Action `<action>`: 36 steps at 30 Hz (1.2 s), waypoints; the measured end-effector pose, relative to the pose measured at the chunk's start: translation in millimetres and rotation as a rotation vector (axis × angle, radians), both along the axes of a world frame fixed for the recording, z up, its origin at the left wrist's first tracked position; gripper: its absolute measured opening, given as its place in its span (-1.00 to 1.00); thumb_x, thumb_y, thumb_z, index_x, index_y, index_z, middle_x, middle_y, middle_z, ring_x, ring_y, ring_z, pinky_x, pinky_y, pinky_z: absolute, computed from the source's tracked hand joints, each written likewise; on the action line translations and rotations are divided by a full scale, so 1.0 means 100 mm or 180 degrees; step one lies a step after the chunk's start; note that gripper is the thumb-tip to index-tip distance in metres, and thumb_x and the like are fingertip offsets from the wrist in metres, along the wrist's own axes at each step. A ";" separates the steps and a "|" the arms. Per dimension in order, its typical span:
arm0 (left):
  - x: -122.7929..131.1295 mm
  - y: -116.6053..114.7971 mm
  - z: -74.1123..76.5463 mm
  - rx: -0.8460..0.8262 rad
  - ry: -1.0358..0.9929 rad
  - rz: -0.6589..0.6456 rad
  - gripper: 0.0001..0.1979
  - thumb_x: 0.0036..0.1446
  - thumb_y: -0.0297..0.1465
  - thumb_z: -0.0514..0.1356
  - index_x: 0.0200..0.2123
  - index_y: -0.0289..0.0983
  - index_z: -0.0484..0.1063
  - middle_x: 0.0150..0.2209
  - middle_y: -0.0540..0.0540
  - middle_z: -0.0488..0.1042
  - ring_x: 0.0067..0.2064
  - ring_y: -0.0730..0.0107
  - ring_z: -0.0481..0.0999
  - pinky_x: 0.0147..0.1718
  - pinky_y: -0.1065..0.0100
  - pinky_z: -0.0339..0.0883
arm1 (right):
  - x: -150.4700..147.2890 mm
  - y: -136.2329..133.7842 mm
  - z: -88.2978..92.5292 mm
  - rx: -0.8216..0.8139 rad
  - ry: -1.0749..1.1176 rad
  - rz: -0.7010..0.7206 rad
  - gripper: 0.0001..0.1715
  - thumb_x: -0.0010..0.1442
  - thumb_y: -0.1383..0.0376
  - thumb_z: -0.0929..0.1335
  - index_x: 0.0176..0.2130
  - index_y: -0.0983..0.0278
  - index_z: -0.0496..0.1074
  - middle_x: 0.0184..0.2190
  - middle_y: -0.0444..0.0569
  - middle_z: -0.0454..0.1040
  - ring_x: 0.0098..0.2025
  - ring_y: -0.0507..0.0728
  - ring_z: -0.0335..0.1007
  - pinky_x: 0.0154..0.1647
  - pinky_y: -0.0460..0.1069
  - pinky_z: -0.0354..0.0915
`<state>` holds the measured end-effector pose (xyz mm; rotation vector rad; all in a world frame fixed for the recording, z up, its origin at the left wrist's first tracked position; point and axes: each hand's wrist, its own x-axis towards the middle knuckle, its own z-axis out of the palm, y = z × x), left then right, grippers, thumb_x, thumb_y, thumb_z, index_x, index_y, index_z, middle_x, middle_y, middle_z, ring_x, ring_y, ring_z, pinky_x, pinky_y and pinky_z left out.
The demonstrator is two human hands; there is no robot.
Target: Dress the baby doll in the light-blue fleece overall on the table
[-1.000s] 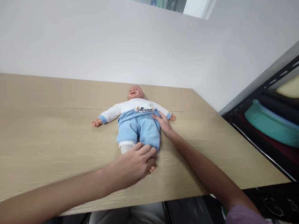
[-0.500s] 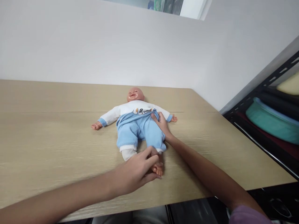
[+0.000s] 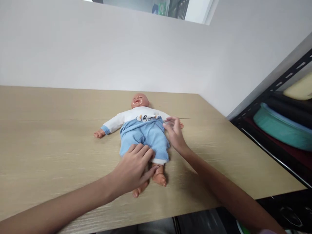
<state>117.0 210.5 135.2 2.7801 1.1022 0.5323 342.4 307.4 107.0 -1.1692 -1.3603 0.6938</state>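
Note:
A baby doll [image 3: 140, 100] lies on its back on the wooden table [image 3: 60, 146], arms spread, feet towards me. It wears a white top [image 3: 131, 113] and light blue trousers [image 3: 146, 131] with white cuffs; a cartoon print shows at the waist. My left hand [image 3: 136, 165] rests over the lower trouser legs, fingers bent on the cloth and thumb apart from them near one ankle. It hides one cuff, and both bare feet show below. My right hand [image 3: 175, 133] is open beside the waist, fingers loosely bent, and covers part of the doll's sleeve.
A white wall [image 3: 109, 55] with a window opening [image 3: 136, 6] rises behind the table. At the right stands a black metal shelf [image 3: 270, 87] holding a teal item [image 3: 280, 126] and a pale yellow one [image 3: 299, 87]. The table's front edge is close to me.
My left hand has moved up and left from one foot onto the trouser legs. The sock-like white cover on the other foot no longer shows. My right hand has let go of the waistband.

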 end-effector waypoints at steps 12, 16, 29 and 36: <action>0.03 0.08 -0.06 0.0087 0.0250 -0.0065 -0.85 0.45 -0.35 0.14 -0.18 -0.26 0.45 -0.23 -0.11 0.54 -0.16 0.09 0.46 -0.16 0.08 0.26 | 0.19 -1.39 -0.02 0.0320 -0.2710 0.0181 -0.85 0.37 0.28 0.39 -0.04 0.17 0.45 -0.14 0.05 0.59 -0.08 0.31 0.50 -0.01 0.22 0.35; 0.03 0.03 -0.05 -0.0105 0.0004 -0.0439 -0.94 0.31 -0.45 0.16 -0.27 -0.22 0.36 -0.26 -0.07 0.50 -0.19 0.16 0.44 -0.16 0.14 0.25 | 0.16 -1.35 -0.07 0.0263 -0.2454 0.0213 -0.77 0.41 0.32 0.32 0.03 0.11 0.45 -0.04 0.08 0.60 0.02 0.34 0.52 0.06 0.24 0.38; 0.06 -0.01 -0.12 -0.0255 -0.0304 -0.0108 -0.90 0.21 -0.47 0.09 -0.30 -0.17 0.18 -0.34 -0.03 0.39 -0.27 0.18 0.36 -0.21 0.16 0.23 | 0.00 -1.29 -0.14 -0.0073 -0.2221 -0.0165 -0.83 0.33 0.32 0.26 -0.09 0.13 0.34 -0.23 -0.03 0.56 -0.22 0.27 0.55 -0.22 0.12 0.39; 0.07 0.01 -0.13 -0.0311 -0.0228 -0.0068 -0.87 0.15 -0.47 0.12 -0.29 -0.17 0.20 -0.33 -0.04 0.40 -0.27 0.17 0.37 -0.21 0.15 0.25 | 0.22 -1.51 -0.12 -0.0107 -0.2263 0.0983 -0.20 0.31 0.47 0.25 0.43 -0.01 0.13 0.32 0.03 0.45 0.35 0.24 0.43 0.29 0.20 0.45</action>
